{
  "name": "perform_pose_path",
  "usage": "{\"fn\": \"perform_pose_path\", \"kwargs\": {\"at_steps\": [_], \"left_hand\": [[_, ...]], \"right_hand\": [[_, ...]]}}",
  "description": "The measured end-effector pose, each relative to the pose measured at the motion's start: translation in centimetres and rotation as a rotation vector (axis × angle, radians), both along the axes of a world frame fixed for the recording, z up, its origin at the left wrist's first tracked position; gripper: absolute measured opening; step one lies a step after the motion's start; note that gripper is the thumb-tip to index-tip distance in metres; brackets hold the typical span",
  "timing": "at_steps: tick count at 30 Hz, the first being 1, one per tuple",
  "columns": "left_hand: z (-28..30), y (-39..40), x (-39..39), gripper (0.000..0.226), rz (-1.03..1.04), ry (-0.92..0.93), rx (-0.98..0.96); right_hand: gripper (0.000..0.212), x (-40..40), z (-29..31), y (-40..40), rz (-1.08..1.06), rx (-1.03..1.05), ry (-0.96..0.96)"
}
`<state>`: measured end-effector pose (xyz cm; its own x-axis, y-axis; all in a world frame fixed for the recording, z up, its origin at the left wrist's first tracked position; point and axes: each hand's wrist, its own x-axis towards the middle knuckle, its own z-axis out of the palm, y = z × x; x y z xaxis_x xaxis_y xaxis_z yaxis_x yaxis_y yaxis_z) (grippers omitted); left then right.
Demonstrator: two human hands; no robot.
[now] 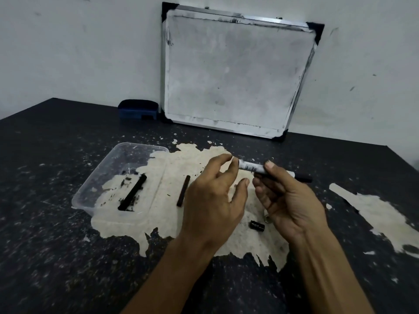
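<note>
Risk: pinching marker (251, 166) thinly with right hand (292, 200), holding left hand (213, 200) loose, empty, beside grip, inviting slipping, ink smearing.

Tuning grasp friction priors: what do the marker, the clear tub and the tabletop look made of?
Marker: smooth plastic barrel, probably; printed label wrap, slight sheen.
Clear tub: thin transparent plastic, glossy; the surface below shows through its walls.
Tabletop: dark speckled laminate, matte, peeled in patches to a pale fibrous-looking core, maybe pressed wood.
</note>
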<state>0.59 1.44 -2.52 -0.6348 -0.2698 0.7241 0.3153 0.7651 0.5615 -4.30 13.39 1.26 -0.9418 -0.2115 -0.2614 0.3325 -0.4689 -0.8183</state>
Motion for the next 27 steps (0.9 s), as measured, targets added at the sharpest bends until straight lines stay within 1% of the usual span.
{"fn": "perform_pose_path", "kwargs": {"at_steps": [3,4,7,9,10,13,15,17,19,21,24,25,27], "left_hand": [[0.0,0.4,0.2,0.05,0.015,-0.128,-0.111],[0.0,0.4,0.2,0.054,0.007,-0.169,-0.121],[-0.1,0.4,0.3,0.062,-0.053,-0.263,-0.053],[-0.1,0.3,0.3,0.057,-0.081,-0.293,-0.043],[-0.3,0.3,0.3,0.052,-0.107,-0.334,-0.077],[-0.9,0.6,0.2,0.048,-0.213,-0.561,-0.266],[-1.2,0.8,0.1,0.042,-0.253,-0.63,-0.325],[-1.3,0.9,0.1,0.033,-0.276,-0.628,-0.308],[-1.3,0.5,0.0,0.025,-0.292,-0.598,-0.23],[-0.9,-0.3,0.0,0.021,-0.256,-0.485,-0.054],[-0.1,-1.5,0.2,0.022,-0.118,-0.285,0.217],[0.1,-1.8,0.3,0.023,-0.084,-0.231,0.276],[0.4,-2.0,0.3,0.023,-0.056,-0.166,0.328]], "right_hand": [[0.01,-0.2,-0.1,0.4,-0.046,0.007,0.009],[0.01,-0.3,-0.1,0.5,-0.064,0.01,0.013],[0.012,-0.7,0.1,1.0,-0.13,0.011,0.024],[0.013,-1.0,0.2,1.5,-0.177,0.016,0.016],[0.012,-1.1,0.2,1.8,-0.191,0.026,0.01],[0.011,-1.6,0.0,2.6,-0.205,0.053,-0.018],[0.011,-1.7,-0.2,2.7,-0.193,0.068,-0.034],[0.012,-1.7,-0.2,2.7,-0.172,0.078,-0.038],[0.011,-1.7,-0.3,2.7,-0.148,0.088,-0.035],[0.011,-1.6,-0.4,2.6,-0.119,0.108,-0.032],[0.009,-1.4,-0.4,2.5,-0.066,0.173,-0.012],[0.008,-1.4,-0.4,2.5,-0.046,0.196,0.001],[0.008,-1.3,-0.5,2.3,-0.005,0.237,0.021]]}}
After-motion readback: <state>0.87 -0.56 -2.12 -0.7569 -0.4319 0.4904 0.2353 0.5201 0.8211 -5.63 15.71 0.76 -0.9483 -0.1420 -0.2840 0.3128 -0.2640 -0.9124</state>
